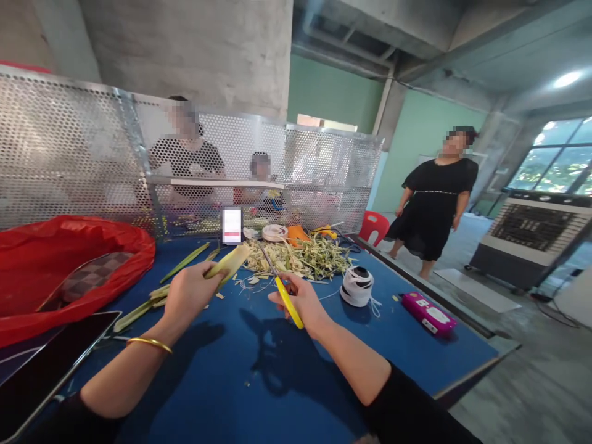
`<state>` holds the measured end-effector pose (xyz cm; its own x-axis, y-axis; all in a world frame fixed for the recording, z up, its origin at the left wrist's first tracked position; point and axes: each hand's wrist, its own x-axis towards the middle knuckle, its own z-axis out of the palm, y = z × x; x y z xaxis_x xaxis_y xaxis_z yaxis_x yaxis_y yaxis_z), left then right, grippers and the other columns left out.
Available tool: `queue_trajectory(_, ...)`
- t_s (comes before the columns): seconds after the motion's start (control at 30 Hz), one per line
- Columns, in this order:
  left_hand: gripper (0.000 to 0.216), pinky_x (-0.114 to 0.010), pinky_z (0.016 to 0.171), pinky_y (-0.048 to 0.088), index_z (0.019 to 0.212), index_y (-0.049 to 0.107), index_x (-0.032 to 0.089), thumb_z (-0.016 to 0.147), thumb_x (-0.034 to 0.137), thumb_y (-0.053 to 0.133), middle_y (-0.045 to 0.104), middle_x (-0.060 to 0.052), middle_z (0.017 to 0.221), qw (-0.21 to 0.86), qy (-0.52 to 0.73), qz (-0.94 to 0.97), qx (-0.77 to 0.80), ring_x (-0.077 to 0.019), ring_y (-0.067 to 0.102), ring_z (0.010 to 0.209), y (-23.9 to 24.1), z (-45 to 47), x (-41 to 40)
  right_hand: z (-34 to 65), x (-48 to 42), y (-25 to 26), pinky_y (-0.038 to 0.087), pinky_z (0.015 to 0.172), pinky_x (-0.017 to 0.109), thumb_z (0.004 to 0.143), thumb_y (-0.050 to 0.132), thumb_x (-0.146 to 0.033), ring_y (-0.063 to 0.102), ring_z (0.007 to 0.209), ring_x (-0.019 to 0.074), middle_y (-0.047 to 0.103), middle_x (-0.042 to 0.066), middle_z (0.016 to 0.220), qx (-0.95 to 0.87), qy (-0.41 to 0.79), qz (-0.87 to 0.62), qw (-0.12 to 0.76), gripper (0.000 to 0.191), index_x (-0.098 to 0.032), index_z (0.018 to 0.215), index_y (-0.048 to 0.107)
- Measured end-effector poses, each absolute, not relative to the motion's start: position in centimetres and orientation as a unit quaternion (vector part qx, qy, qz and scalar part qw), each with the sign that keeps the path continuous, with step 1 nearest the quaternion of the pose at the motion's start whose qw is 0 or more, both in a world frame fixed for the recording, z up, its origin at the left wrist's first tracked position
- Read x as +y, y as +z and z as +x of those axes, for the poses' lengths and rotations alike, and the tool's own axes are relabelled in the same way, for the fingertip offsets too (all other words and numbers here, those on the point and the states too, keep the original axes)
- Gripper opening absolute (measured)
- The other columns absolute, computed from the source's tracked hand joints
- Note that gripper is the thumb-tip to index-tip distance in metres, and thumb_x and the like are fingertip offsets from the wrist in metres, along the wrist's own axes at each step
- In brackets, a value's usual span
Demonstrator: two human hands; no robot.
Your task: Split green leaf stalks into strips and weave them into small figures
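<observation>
My left hand (192, 293), with a gold bangle at its wrist, grips a pale green corn husk (235, 262) whose broad end points up and right. In my right hand (303, 302) are scissors (287, 302) with yellow handles; their blades point up and left, close to the husk but apart from it. Whether the blades are parted is hard to tell. Behind both hands lies a heap of cut green and cream scraps (319, 256). More long husk strips (139, 316) rest on the blue table (222, 382) beside my left hand.
A red plastic bag (139, 246) and a dark tablet-like slab (60, 364) are at left. White cord wound on a spool (356, 288) and a magenta case (428, 313) lie at right. A perforated metal screen (324, 160) borders the back; people are beyond it, and another person (437, 197) stands right.
</observation>
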<state>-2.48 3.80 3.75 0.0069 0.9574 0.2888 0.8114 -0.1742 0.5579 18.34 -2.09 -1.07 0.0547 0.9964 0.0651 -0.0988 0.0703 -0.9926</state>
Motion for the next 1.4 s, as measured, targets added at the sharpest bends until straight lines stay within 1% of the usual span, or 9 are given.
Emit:
queue_trajectory(0.13,0.034,-0.026,0.05,0.03,0.083,0.069,0.02,0.075,0.047,0.05,0.058,0.001,0.051,0.116,0.314,0.709,0.62,-0.0175,0.053,0.051,4.4,-1.6,4.8,18.9,-2.2,-0.8,0.042,0.052,0.025,0.057,0.076,-0.038,0.052,0.048,0.0098,0.05,-0.007,0.065,-0.489,0.511,-0.46,0.538,0.057,-0.019,0.106,0.052)
queue_trajectory(0.2,0.035,-0.025,0.051,0.031,0.085,0.07,0.019,0.075,0.047,0.05,0.058,0.001,0.051,0.12,0.323,0.71,0.614,-0.0177,0.054,0.052,4.3,-1.5,5.2,19.1,-2.2,-0.8,0.043,0.058,0.024,0.058,0.077,-0.034,0.053,0.057,0.0098,0.049,-0.007,0.068,-0.505,0.506,-0.449,0.536,0.054,-0.02,0.104,0.052)
queue_trajectory(0.3,0.034,-0.025,0.052,0.032,0.083,0.07,0.019,0.075,0.046,0.052,0.061,0.001,0.055,0.121,0.338,0.716,0.599,-0.0176,0.056,0.056,3.7,-1.8,5.5,19.4,-2.1,-1.0,0.042,0.063,0.022,0.054,0.079,-0.025,0.047,0.061,0.0082,0.043,-0.008,0.068,-0.516,0.487,-0.443,0.549,0.052,-0.022,0.099,0.053)
queue_trajectory(0.43,0.031,-0.024,0.052,0.031,0.077,0.069,0.018,0.074,0.045,0.054,0.06,0.0,0.055,0.152,0.354,0.706,0.594,-0.0162,0.054,0.054,2.6,-2.5,6.0,19.6,-2.3,-1.2,0.033,0.052,0.021,0.059,0.076,-0.032,0.036,0.053,0.0073,0.037,-0.008,0.063,-0.524,0.469,-0.48,0.525,0.044,-0.021,0.095,0.053)
queue_trajectory(0.5,0.03,-0.024,0.052,0.031,0.075,0.068,0.018,0.074,0.044,0.054,0.059,0.001,0.054,0.156,0.367,0.701,0.591,-0.0155,0.053,0.054,2.3,-2.6,6.1,19.7,-2.6,-1.2,0.031,0.052,0.021,0.063,0.074,-0.035,0.034,0.053,0.0077,0.036,-0.008,0.063,-0.549,0.458,-0.492,0.496,0.039,-0.022,0.094,0.054)
queue_trajectory(0.7,0.028,-0.025,0.052,0.03,0.075,0.069,0.02,0.074,0.043,0.054,0.058,0.001,0.055,0.156,0.369,0.703,0.588,-0.0151,0.052,0.052,2.0,-2.0,5.6,19.6,-3.6,-0.8,0.034,0.054,0.023,0.067,0.072,-0.038,0.036,0.054,0.0091,0.037,-0.007,0.064,-0.604,0.433,-0.513,0.43,0.039,-0.023,0.098,0.054)
queue_trajectory(1.0,0.035,-0.024,0.049,0.029,0.065,0.064,0.018,0.073,0.049,0.053,0.053,0.003,0.05,0.225,0.331,0.755,0.52,-0.013,0.047,0.048,1.0,-1.0,5.3,19.8,-2.9,-1.6,0.029,0.051,0.023,0.071,0.068,-0.037,0.035,0.053,0.009,0.038,-0.007,0.061,-0.614,0.403,-0.529,0.425,0.033,-0.022,0.097,0.053)
queue_trajectory(1.23,0.031,-0.024,0.048,0.028,0.07,0.068,0.016,0.072,0.044,0.054,0.051,0.003,0.049,0.265,0.322,0.752,0.511,-0.0117,0.044,0.047,1.2,-0.8,5.1,19.3,-3.6,-0.5,0.021,0.046,0.023,0.074,0.065,-0.045,0.03,0.047,0.0077,0.035,-0.006,0.056,-0.606,0.436,-0.52,0.415,0.03,-0.019,0.087,0.055)
queue_trajectory(1.4,0.028,-0.024,0.049,0.027,0.068,0.069,0.016,0.07,0.041,0.056,0.049,0.004,0.052,0.253,0.321,0.76,0.506,-0.0107,0.042,0.05,0.9,-0.8,5.4,19.3,-3.4,-0.7,0.022,0.046,0.022,0.07,0.068,-0.043,0.029,0.05,0.0079,0.038,-0.005,0.058,-0.616,0.403,-0.546,0.399,0.034,-0.017,0.091,0.059)
